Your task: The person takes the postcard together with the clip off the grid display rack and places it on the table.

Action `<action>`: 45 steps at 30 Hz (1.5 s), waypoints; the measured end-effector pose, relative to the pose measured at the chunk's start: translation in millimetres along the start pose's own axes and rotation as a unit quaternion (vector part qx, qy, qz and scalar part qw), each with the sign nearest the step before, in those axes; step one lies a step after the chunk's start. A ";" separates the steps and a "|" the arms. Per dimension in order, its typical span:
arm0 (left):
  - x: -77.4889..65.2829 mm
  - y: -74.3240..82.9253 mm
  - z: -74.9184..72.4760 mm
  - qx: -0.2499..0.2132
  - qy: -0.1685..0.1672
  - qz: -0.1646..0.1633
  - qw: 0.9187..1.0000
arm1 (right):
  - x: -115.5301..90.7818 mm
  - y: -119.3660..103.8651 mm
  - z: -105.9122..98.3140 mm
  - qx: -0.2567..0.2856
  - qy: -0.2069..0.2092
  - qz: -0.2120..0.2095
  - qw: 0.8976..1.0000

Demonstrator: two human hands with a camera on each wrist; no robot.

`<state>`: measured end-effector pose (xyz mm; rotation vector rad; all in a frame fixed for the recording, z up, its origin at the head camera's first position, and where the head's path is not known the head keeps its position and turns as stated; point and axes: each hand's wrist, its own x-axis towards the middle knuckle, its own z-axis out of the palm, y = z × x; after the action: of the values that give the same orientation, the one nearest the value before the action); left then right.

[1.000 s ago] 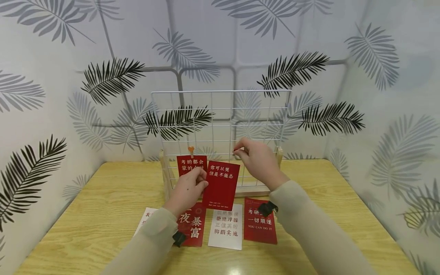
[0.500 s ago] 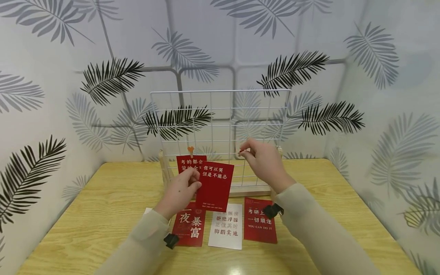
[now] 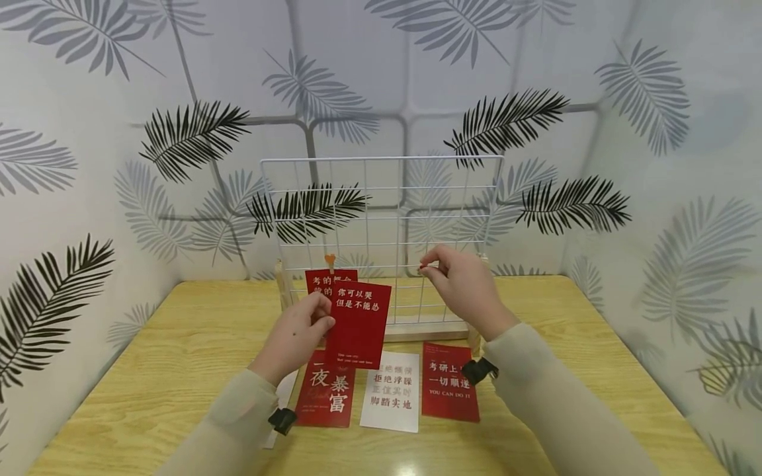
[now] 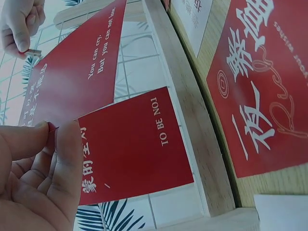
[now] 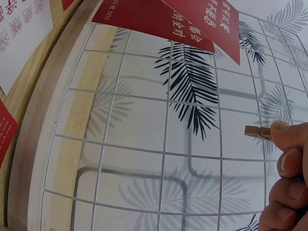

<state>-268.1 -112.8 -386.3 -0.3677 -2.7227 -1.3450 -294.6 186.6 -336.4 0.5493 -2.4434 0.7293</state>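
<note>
My left hand (image 3: 297, 334) pinches the left edge of a red card (image 3: 358, 330) with white lettering, held in front of the wire grid. Behind it, a second red card (image 4: 139, 149) hangs on the grid under a clip with an orange heart (image 3: 330, 260), partly covered by the held card. Over to the right, my right hand (image 3: 461, 284) pinches a small wooden clothespin (image 5: 257, 131) between thumb and finger, before the grid and apart from the cards. In the head view only a red bit of that clothespin shows.
The white wire grid (image 3: 382, 217) stands upright in a wooden base (image 3: 428, 330). On the table before it lie a red card (image 3: 326, 393), a white card (image 3: 390, 396), another red card (image 3: 450, 390) and a white card mostly under the left forearm.
The left hand has moved left with its red card, which covers more of the hung card. The right hand has shifted slightly right and down, still pinching the clothespin.
</note>
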 end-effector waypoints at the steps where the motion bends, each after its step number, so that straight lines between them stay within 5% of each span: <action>1: -0.6 -0.9 -0.9 0.004 0.001 0.001 1.000 | -0.7 0.4 -0.2 -0.001 0.001 -0.001 1.000; 29: -14.8 -17.9 -25.6 -0.001 -0.016 0.011 1.000 | -15.8 8.7 -9.6 0.059 -0.031 0.061 0.996; 45: -24.3 -23.2 -37.7 0.010 -0.019 0.005 1.000 | -22.4 18.2 -15.0 0.049 -0.016 0.067 0.996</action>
<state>-251.6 -160.5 -385.5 -0.4089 -2.7595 -1.3194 -281.0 214.7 -345.7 0.4412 -2.5032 0.9049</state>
